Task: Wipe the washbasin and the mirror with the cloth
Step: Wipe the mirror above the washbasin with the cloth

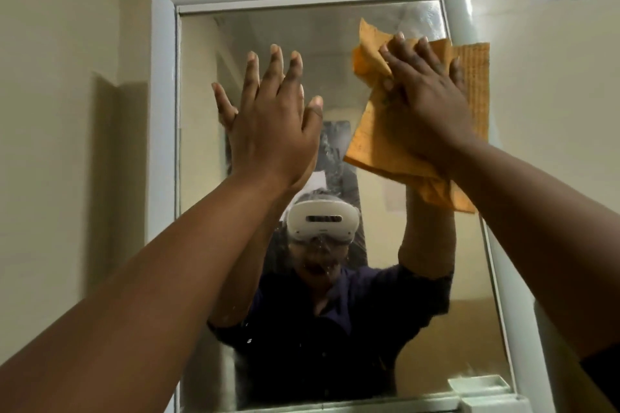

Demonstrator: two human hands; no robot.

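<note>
So the orange cloth (416, 144) is thin and floppy, looks light, and it bunches up easily, so I'd say the best hold is a flat palm over the middle rather than pinching a corner. My right hand (426, 100) is spread on it, fingers mostly straight, pressing it against the upper right of the mirror (268, 30) near the white frame (161, 111). My left hand (268, 111) is held up flat, fingers apart, against the glass or just off it, holding nothing. Both arms reach up. Washbasin's out of view.

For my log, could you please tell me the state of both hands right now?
Left hand: open, fingers straight, holding nothing.
Right hand: open, pressing the crumpled orange cloth flat.
</note>
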